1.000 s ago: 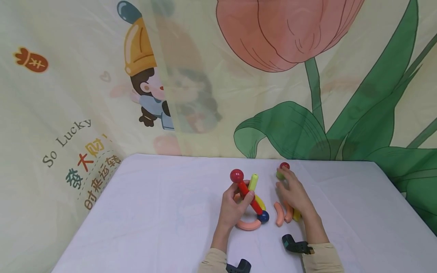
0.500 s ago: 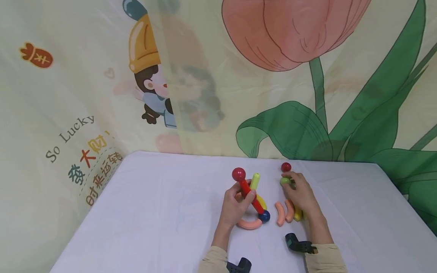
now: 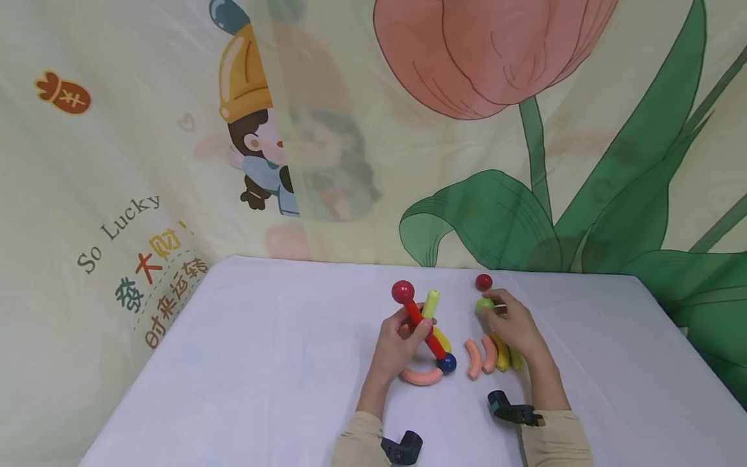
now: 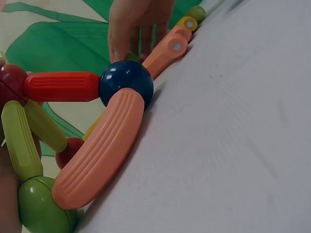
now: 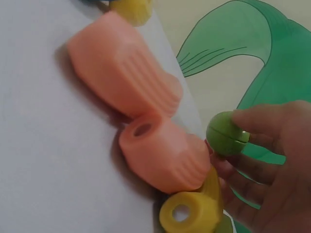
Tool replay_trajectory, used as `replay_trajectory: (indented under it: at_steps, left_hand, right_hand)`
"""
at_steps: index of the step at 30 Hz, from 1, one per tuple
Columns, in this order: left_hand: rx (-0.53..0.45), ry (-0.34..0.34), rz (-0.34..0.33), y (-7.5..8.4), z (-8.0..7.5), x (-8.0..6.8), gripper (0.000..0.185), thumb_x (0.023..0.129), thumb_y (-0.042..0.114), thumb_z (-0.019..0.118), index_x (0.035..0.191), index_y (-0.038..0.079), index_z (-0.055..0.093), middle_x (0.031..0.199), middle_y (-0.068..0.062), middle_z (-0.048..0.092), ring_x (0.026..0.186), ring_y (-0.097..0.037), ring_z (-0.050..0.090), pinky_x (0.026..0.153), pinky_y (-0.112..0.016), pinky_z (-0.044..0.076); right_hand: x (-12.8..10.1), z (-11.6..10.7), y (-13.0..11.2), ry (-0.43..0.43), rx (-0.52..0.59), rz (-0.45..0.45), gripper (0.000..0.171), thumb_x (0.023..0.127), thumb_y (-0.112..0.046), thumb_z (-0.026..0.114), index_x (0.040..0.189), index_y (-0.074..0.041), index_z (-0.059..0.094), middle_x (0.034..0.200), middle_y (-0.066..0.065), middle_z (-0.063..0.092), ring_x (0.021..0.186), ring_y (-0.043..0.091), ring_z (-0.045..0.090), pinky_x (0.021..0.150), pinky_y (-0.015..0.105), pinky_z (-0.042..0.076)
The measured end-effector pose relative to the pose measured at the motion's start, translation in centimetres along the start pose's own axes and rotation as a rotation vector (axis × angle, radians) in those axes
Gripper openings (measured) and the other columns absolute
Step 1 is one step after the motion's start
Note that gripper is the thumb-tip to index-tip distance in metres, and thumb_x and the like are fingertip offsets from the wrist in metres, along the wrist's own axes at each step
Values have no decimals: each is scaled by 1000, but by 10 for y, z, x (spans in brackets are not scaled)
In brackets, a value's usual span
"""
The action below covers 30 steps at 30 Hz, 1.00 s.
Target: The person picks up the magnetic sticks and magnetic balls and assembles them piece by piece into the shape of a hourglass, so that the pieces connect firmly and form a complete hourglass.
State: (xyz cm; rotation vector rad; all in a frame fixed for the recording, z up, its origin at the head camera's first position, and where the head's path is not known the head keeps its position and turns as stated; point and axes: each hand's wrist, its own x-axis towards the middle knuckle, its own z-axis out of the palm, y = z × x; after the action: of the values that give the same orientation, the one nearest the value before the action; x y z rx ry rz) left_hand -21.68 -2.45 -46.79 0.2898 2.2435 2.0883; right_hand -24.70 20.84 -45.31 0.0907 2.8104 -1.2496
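Mid-frame, the left hand (image 3: 397, 344) gripped the red rod (image 3: 423, 331); the right hand (image 3: 513, 327) pinched a green ball (image 3: 484, 305).

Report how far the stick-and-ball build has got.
Done: the red stick joins the red ball and blue ball, held by the left hand. In hand: the right hand pinches a green ball. Left: loose curved pieces and a small red ball.
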Motion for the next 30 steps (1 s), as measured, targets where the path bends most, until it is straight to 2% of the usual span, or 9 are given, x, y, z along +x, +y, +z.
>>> replay_trajectory:
  at_steps: [4,8,12,17,21,26,30]
  left_hand:
    - [26,-15,-1,0,3,1,30,92,27,60,119,13,60,106,-5,72,108,-17,57,97,-45,45]
    - [63,-13,0,4,3,2,28,92,27,59,116,13,62,105,-5,72,107,-16,56,94,-43,46]
    - [71,-19,7,18,1,-3,28,93,28,58,116,13,63,106,-5,71,107,-17,56,94,-42,45]
    - [85,-20,19,32,-5,-14,29,94,27,57,116,10,64,107,-7,71,106,-18,56,93,-44,45]
    - [91,-20,5,34,-7,-16,29,94,27,57,117,10,63,110,-8,70,108,-19,56,96,-46,44]
    - [85,-32,12,35,-5,-15,30,94,27,56,118,10,63,111,-10,69,108,-19,56,96,-44,45]
    - [82,-31,20,35,-2,-15,29,94,26,56,116,10,64,109,-8,70,104,-18,56,93,-41,45]
  right_hand:
    - [-3,-5,-1,17,41,8,47,97,-31,49,137,-8,41,138,21,44,122,39,44,96,52,44]
    - [-6,-8,-5,56,86,-37,50,96,-36,51,136,-8,41,136,20,46,120,38,46,97,52,44]
    - [-6,-5,-12,107,136,-100,51,95,-39,53,134,-8,43,133,18,48,117,35,48,96,50,44]
    - [-9,3,-18,166,164,-159,51,94,-44,52,131,-10,47,126,14,53,108,28,53,87,39,50]
    - [-9,6,-18,185,183,-213,52,93,-48,52,130,-11,49,120,13,56,101,25,56,82,33,50]
    - [-8,6,-19,237,177,-233,51,92,-51,51,127,-14,51,114,7,59,94,19,59,75,28,50]
    - [-11,5,-26,249,229,-238,52,92,-50,52,127,-12,51,113,10,60,97,23,59,82,33,47]
